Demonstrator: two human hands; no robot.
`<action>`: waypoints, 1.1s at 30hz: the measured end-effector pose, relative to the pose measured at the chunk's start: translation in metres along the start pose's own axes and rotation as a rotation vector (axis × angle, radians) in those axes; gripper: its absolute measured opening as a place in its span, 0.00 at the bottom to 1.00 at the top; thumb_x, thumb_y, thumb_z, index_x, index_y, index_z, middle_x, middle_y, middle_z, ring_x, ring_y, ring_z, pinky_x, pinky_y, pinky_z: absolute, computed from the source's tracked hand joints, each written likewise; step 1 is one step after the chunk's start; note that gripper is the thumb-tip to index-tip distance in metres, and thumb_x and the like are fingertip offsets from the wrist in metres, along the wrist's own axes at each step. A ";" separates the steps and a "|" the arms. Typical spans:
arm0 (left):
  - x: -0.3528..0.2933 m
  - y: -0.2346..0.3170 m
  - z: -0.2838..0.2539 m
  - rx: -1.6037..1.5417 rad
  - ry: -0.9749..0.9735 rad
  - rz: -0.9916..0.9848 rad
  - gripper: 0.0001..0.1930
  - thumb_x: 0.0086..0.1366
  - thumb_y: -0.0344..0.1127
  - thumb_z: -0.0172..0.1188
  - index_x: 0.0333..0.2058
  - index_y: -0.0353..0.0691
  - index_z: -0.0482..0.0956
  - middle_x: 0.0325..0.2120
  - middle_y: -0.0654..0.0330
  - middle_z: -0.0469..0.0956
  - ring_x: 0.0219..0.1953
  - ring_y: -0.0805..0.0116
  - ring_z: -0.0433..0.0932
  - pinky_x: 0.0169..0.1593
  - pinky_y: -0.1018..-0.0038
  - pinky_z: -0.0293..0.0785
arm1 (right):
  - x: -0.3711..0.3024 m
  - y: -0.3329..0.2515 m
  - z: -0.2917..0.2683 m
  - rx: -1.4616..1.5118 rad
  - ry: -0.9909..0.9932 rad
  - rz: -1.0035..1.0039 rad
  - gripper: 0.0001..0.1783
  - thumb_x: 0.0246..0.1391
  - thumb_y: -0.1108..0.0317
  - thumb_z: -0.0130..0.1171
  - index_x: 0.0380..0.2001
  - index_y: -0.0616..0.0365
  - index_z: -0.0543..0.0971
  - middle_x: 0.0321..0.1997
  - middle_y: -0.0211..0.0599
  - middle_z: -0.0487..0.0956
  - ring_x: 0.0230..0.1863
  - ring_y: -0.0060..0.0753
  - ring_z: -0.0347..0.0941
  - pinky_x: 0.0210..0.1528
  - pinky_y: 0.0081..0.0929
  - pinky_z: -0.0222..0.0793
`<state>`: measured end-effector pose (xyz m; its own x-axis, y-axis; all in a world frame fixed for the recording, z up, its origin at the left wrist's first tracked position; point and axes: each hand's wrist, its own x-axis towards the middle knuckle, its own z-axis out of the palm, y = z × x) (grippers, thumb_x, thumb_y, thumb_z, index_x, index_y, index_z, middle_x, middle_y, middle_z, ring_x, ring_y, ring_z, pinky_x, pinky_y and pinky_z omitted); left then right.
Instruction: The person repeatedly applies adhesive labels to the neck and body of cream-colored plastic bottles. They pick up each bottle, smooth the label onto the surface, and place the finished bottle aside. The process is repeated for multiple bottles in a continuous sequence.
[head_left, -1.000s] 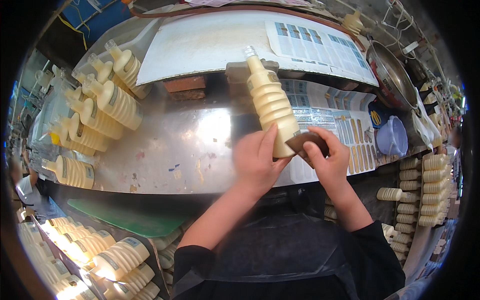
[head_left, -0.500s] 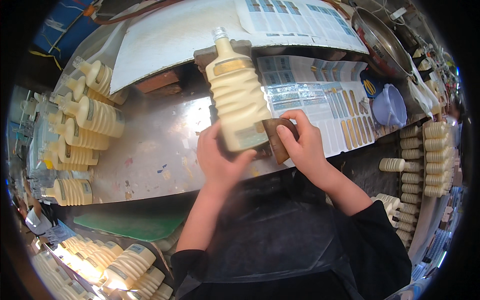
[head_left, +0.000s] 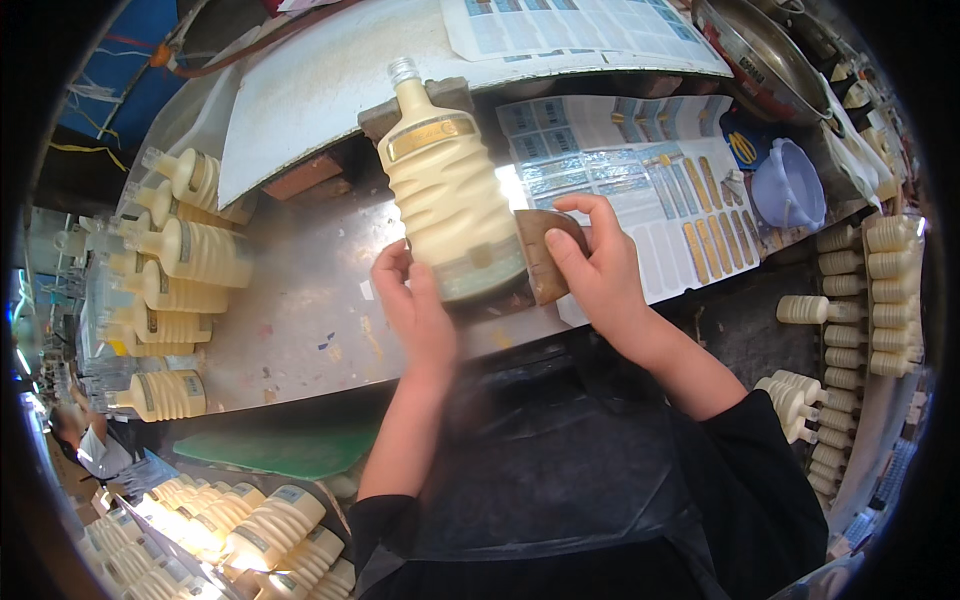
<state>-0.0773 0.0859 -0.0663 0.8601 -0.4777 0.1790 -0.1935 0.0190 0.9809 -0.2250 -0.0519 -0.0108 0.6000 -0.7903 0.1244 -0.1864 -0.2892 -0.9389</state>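
Observation:
A cream bottle (head_left: 450,195) with a rippled body, clear neck and gold band lies tilted on a dark padded rest (head_left: 375,120), its neck pointing away from me. A translucent label strip runs across its lower end. My left hand (head_left: 415,310) has its curled fingers and thumb at the bottle's lower left edge. In my right hand (head_left: 600,270) is a brown half-round scraper (head_left: 545,250), gripped between thumb and fingers, its straight edge close to the bottle's lower right side. Whether that edge touches the bottle I cannot tell.
Sheets of gold and blue label strips (head_left: 660,225) lie right of the bottle, beside a lavender bucket (head_left: 787,190). Several cream bottles lie stacked at the left (head_left: 190,250); more are at lower left (head_left: 275,525) and along the right (head_left: 890,290). A white board (head_left: 300,90) spans the back.
My left hand's thumb has drawn back from the bottle's base to its left edge, the fingers now curled there. The scraper stays in my right hand. The whole view has shifted slightly.

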 end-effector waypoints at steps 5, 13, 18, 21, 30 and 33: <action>0.045 0.034 0.002 0.209 -0.012 0.103 0.29 0.69 0.39 0.59 0.65 0.35 0.66 0.55 0.51 0.72 0.56 0.62 0.70 0.61 0.64 0.66 | -0.010 -0.038 0.007 -0.278 -0.287 -0.236 0.15 0.62 0.68 0.59 0.51 0.54 0.74 0.28 0.50 0.81 0.28 0.57 0.80 0.30 0.43 0.74; 0.115 0.044 0.023 0.083 -0.165 -0.023 0.25 0.70 0.44 0.60 0.59 0.36 0.71 0.51 0.52 0.78 0.51 0.60 0.77 0.56 0.65 0.73 | 0.009 0.018 -0.016 -0.253 -0.166 0.123 0.13 0.63 0.63 0.57 0.49 0.54 0.74 0.21 0.48 0.79 0.24 0.54 0.78 0.29 0.42 0.70; 0.143 0.050 0.025 0.258 -0.181 -0.116 0.24 0.67 0.48 0.63 0.52 0.35 0.76 0.48 0.50 0.81 0.49 0.60 0.80 0.55 0.67 0.74 | -0.010 -0.011 -0.009 -0.049 -0.132 -0.026 0.12 0.65 0.66 0.57 0.50 0.54 0.74 0.20 0.43 0.78 0.21 0.43 0.77 0.28 0.35 0.69; 0.148 0.056 0.030 0.310 -0.182 -0.165 0.26 0.64 0.49 0.67 0.51 0.34 0.77 0.47 0.48 0.82 0.48 0.59 0.81 0.55 0.67 0.74 | -0.007 0.017 0.005 -0.023 -0.145 -0.108 0.13 0.65 0.67 0.56 0.51 0.55 0.74 0.20 0.40 0.77 0.19 0.35 0.73 0.27 0.32 0.67; 0.140 0.102 0.013 0.167 -0.356 0.000 0.29 0.55 0.54 0.68 0.45 0.33 0.82 0.36 0.49 0.85 0.39 0.58 0.84 0.46 0.66 0.78 | 0.009 0.031 -0.023 0.246 -0.044 0.067 0.12 0.71 0.66 0.52 0.54 0.53 0.74 0.24 0.18 0.68 0.23 0.10 0.59 0.24 0.14 0.54; 0.113 0.136 0.003 0.414 -0.330 0.196 0.26 0.55 0.57 0.69 0.35 0.36 0.85 0.35 0.48 0.83 0.39 0.47 0.81 0.47 0.60 0.77 | 0.012 0.021 -0.022 0.278 -0.088 0.072 0.12 0.71 0.66 0.51 0.54 0.54 0.74 0.27 0.17 0.68 0.25 0.09 0.59 0.28 0.13 0.56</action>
<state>-0.0081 0.0316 0.0868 0.6090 -0.7507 0.2561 -0.5608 -0.1792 0.8083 -0.2389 -0.0792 -0.0220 0.6603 -0.7501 0.0374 -0.0179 -0.0654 -0.9977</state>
